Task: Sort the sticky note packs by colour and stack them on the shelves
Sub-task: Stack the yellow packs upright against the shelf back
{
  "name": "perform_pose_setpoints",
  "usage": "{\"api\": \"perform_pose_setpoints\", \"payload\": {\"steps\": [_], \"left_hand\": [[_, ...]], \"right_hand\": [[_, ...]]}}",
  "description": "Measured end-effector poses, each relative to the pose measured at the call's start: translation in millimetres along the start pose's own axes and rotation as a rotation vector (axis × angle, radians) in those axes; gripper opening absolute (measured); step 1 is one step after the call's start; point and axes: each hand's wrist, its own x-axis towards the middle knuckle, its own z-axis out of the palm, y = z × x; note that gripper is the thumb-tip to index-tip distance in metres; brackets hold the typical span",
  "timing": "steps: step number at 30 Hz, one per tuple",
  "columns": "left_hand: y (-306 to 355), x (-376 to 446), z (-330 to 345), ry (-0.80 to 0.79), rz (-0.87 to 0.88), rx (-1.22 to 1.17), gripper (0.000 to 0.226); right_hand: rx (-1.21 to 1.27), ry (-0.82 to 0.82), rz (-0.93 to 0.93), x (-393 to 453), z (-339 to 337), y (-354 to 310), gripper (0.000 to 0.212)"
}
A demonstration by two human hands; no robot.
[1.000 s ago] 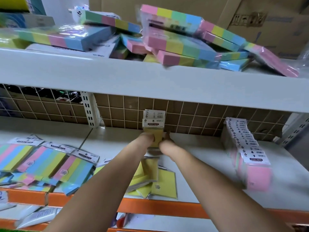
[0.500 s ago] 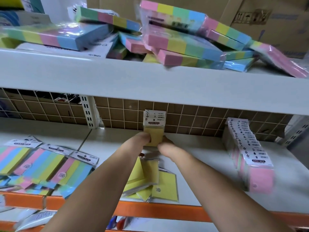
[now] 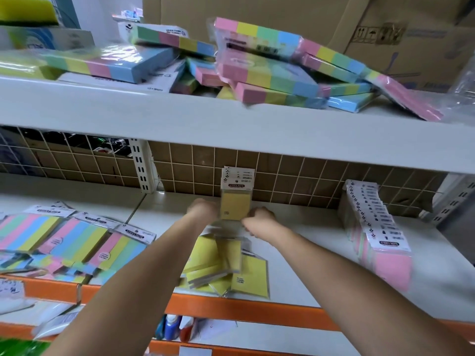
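Observation:
A short row of yellow sticky note packs (image 3: 235,201) stands upright at the back of the middle shelf (image 3: 308,242), its white header cards leaning on the wire grid. My left hand (image 3: 203,210) is curled against the row's left side. My right hand (image 3: 259,219) holds its lower right corner. Both hands are blurred and their fingertips are hidden behind the packs. Loose yellow packs (image 3: 226,265) lie in a heap under my forearms near the shelf's front.
Striped multicolour packs (image 3: 77,240) lie flat at the left. A row of pink packs (image 3: 377,242) stands on the right. The upper shelf (image 3: 231,124) holds a jumbled pile of striped packs (image 3: 270,73) before cardboard boxes (image 3: 385,34). An orange rail (image 3: 244,309) edges the shelf.
The yellow row stays upright against the grid. My right hand has slid slightly right and down along it, and the view has shifted a little.

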Motion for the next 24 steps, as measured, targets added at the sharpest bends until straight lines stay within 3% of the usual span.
{"api": "perform_pose_setpoints", "payload": {"steps": [5,9,17,24], "left_hand": [[-17,-4,-10,-0.009,0.076,0.299,0.034],[-31,-8,-10,0.061,0.02,0.222,0.032],[-44,-15,-4,0.037,-0.096,0.236,0.031],[-44,-14,5,0.03,-0.093,0.273,0.019]], "right_hand": [[0.049,-0.187,-0.063,-25,9,-13,0.02],[-0.008,-0.233,-0.12,-36,17,-21,0.029],[-0.189,-0.24,-0.037,-57,33,-29,0.053],[-0.071,-0.283,0.068,-56,33,-29,0.048]]}}
